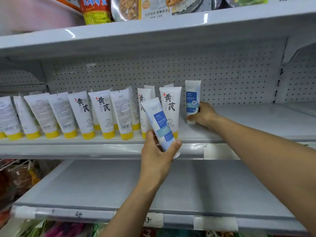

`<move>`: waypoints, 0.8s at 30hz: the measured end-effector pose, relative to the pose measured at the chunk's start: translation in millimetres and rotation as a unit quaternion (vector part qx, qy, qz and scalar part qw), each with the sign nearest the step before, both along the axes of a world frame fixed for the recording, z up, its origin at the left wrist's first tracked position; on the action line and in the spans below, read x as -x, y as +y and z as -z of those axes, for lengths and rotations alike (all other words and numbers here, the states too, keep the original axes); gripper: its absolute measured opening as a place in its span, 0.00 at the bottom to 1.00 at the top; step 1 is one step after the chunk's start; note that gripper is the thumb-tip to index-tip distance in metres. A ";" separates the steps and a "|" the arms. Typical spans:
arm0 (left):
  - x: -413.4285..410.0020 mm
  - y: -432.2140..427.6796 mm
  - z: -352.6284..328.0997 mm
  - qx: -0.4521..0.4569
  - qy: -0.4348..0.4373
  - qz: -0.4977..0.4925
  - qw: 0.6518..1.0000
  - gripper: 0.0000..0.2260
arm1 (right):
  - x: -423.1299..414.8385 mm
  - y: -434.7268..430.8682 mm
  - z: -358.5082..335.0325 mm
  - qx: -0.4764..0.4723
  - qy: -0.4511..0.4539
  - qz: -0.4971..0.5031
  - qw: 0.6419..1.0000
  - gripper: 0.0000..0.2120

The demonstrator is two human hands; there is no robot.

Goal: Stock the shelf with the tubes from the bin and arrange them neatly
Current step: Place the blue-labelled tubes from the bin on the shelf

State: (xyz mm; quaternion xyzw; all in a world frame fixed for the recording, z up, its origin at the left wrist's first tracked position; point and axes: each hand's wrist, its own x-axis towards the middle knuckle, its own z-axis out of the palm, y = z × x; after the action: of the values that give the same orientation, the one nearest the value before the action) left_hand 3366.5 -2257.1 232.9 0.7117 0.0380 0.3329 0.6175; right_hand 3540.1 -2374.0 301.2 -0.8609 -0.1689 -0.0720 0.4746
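Placement step: my right grip (203,115) holds a blue-label tube (192,100) upright on the shelf (248,120), just beside the yellow-capped row (102,115). My left grip (157,153) clasps a second tube (159,124), tilted, before the shelf edge. Next, I judge: stand it alongside.

Above, we see a red and yellow can (95,10) beside food packets (154,6); colourful bags (66,228) lie at the bottom.
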 end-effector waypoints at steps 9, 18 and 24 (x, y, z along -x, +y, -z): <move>10.2 -10.1 -15.3 -0.006 0.001 0.000 1.000 0.21 | 7.5 -13.9 5.5 0.008 0.029 0.011 0.999 0.29; 14.9 -33.6 -39.0 -0.077 -0.004 -0.032 0.996 0.22 | 110.6 -35.0 -17.0 -0.002 0.036 -0.284 0.958 0.14; 7.1 -43.0 -44.1 -0.147 0.001 -0.047 0.988 0.28 | 116.6 -38.0 -20.3 -0.019 0.044 -0.276 0.960 0.07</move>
State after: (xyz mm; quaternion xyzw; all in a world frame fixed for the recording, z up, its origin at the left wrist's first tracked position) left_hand 3359.4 -2300.1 277.0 0.7928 0.0229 0.3626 0.4893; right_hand 3423.5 -2412.0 321.5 -0.7739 -0.3776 0.0965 0.4992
